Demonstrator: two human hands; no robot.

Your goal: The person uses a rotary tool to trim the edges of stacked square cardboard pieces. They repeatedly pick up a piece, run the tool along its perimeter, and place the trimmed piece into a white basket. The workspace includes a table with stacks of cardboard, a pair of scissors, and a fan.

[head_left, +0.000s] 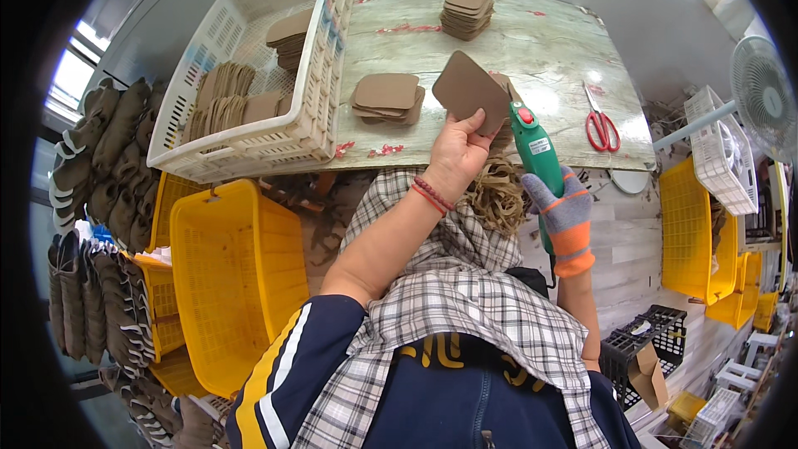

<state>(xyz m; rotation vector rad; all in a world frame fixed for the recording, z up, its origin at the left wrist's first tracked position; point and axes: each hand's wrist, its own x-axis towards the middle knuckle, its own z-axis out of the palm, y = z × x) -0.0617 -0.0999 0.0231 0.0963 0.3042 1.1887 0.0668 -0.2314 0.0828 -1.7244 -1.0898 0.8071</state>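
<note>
My left hand (pixel 462 146) pinches a brown flat panel with rounded corners (pixel 467 90) by its near edge, tilted above the table's front edge. In my right hand (pixel 565 220), which wears a grey and orange glove, is a green electric cutter (pixel 539 148) with a red button. The cutter's head meets the panel's right edge; its blade is too small to make out. Below my hands, a tangle of thin brown offcut strips (pixel 499 199) lies on my checked apron (pixel 391 229). A stack of similar panels (pixel 386 98) sits left of the held one, and more lie partly hidden behind it.
Another panel stack (pixel 465 12) stands at the back of the table (pixel 399 50). Red-handled scissors (pixel 602 130) lie at right. A white crate (pixel 241 150) with panels occupies the left side. Yellow bins (pixel 212 283) flank me, and a fan (pixel 761 87) stands far right.
</note>
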